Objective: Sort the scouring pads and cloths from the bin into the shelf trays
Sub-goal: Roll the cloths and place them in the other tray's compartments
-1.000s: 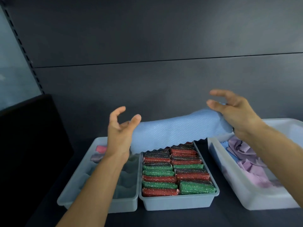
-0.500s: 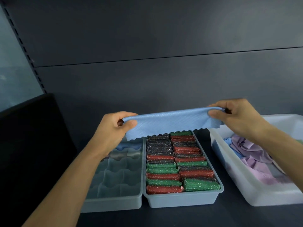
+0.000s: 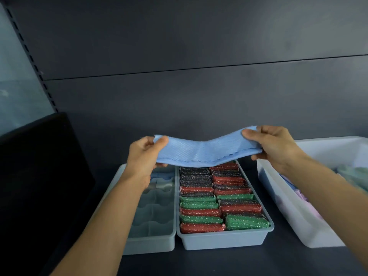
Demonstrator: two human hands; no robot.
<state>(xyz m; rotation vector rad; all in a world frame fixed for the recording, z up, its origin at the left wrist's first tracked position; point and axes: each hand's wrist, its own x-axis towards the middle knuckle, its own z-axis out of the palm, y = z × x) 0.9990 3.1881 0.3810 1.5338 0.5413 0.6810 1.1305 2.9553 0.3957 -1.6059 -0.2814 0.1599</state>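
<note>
A light blue cloth [image 3: 205, 149], folded into a band with a wavy edge, hangs stretched in the air above the far ends of two grey trays. My left hand [image 3: 144, 156] pinches its left end and my right hand [image 3: 275, 145] pinches its right end. Below, the middle tray [image 3: 225, 239] is packed with several red, green and dark glittery scouring pads [image 3: 201, 214]. The left tray [image 3: 151, 242] has wavy dividers and holds a cloth or two at its far end, partly hidden by my left wrist. The white bin [image 3: 294, 222] at the right holds purple and blue cloths.
The trays and bin sit on a dark shelf with a dark back panel behind. A black box-like object [image 3: 39, 176] stands at the left, close to the left tray. A perforated shelf upright [image 3: 29, 56] runs up the left edge.
A second ago both hands were open by the cloth; since then they have gripped its ends, folded it into a narrower band, and now hold it stretched slightly higher over the trays.
</note>
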